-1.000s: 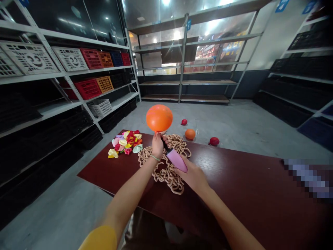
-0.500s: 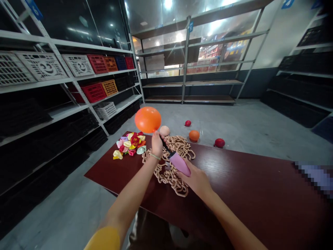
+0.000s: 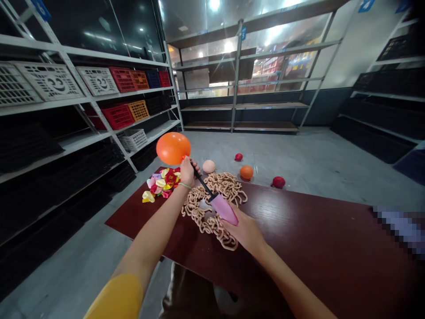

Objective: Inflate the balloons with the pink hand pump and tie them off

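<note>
An inflated orange balloon (image 3: pixel 173 148) hangs out to the left, its neck pinched by my left hand (image 3: pixel 187 172) at the tip of a hand pump. My right hand (image 3: pixel 245 232) is wrapped around the pink body of the balloon pump (image 3: pixel 224 210). Its black rod shows between the two hands. Beneath it a tangled heap of beige rope-like strands (image 3: pixel 226 186) lies on the table. To the left of my left wrist sits a pile of limp balloons (image 3: pixel 162 182) in mixed colours, partly hidden by that hand.
Past the far edge of the dark red table (image 3: pixel 305 235), a peach balloon (image 3: pixel 209 166), an orange balloon (image 3: pixel 246 173) and two red balloons (image 3: pixel 278 182) show against the grey floor. Shelves with plastic crates (image 3: pixel 121 116) line the left; a metal rack (image 3: pixel 235 88) stands behind.
My left hand has moved left with the orange balloon, and more of the pump's black rod shows. The right hand has shifted slightly left with the pump body.
</note>
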Motion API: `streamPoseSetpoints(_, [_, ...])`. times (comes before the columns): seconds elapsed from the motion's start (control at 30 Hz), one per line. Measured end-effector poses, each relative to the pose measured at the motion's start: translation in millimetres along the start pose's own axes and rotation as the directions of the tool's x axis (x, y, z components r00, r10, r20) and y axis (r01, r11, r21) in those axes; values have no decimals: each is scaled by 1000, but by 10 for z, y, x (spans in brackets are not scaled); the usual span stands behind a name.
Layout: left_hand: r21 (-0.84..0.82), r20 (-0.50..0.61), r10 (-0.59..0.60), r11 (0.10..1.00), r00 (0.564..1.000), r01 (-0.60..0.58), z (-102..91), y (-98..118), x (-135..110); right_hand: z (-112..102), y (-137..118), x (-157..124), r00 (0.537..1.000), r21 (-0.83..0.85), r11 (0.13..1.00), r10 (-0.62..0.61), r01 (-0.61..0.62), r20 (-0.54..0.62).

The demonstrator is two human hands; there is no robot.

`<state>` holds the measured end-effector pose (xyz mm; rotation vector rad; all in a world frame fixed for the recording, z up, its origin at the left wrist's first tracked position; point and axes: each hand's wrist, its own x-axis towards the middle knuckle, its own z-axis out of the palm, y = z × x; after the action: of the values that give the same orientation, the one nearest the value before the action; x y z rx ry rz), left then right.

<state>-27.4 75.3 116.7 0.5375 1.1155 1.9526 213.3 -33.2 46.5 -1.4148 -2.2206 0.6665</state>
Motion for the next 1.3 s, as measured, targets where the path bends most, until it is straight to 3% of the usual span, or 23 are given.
streamPoseSetpoints(0.1, [-69,31,17,998,999,-15,83,4,-91,-9,30,10,1000,1,1000,-18,18,-18])
streamPoseSetpoints(0.27, [-110,216,2,994,976,22,231,-308,-563,-56,63,48,998,9,998,56,-56,-42])
streamPoseSetpoints(0.37, [-111,250,-13,993,968,42,262,-436,-724,-87,65,65,996,11,998,68,-67,-59])
streamPoseSetpoints(0.5, [-127,202,-19,991,979,45,305,-354,-615,-98,52,57,995,5,999,45,-45,-87])
streamPoseSetpoints(0.67, [-142,68,14,990,998,-4,391,5,-184,-73,13,18,996,50,999,-1,5,-84])
streamPoseSetpoints(0.8, [-124,70,57,991,996,-48,420,173,7,-43,-4,13,998,81,997,0,6,-69])
streamPoseSetpoints(0.87, [-142,103,37,990,994,-22,424,91,-56,-24,11,23,998,95,995,33,-27,-54])
streamPoseSetpoints(1.0, [-136,227,-70,985,971,102,392,-327,-392,13,71,54,992,114,987,121,-115,-41])
streamPoseSetpoints(1.1, [-112,210,-107,985,972,133,352,-571,-573,20,92,71,989,106,985,142,-138,-34])
streamPoseSetpoints(1.2, [-106,184,-114,985,976,135,345,-586,-538,1,66,74,992,84,989,126,-124,-14])
streamPoseSetpoints(1.3, [-95,180,-90,990,980,108,367,-418,-325,-26,31,60,995,76,993,95,-93,-31])
